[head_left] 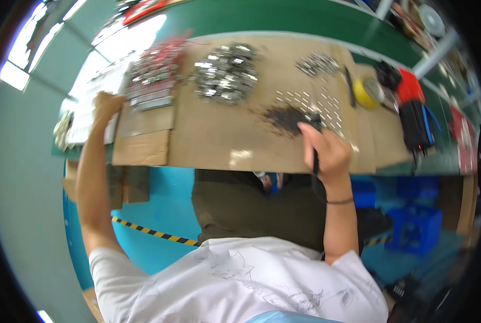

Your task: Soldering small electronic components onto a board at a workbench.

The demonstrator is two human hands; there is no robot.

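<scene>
My right hand (329,151) is closed around a black pen-shaped tool (315,123) with a cord trailing below it. The tool's thin tip points away from me, over rows of small silver pieces (329,110) on the cardboard sheet (208,145). Just left of this hand lies a scattered heap of tiny dark parts (286,119), too blurred to name. At the far left my left hand (108,105) has its fingers curled together at the edge of some white trays or blocks (92,116). Whatever lies between those fingers is hidden by blur.
A heap of shiny metal parts (227,75) lies mid-table, beside red-and-silver parts (154,67). Further right are a small silver pile (317,63), a yellow tape roll (368,92), a red object (411,86) and a black box (416,125). A blue crate (414,229) stands below.
</scene>
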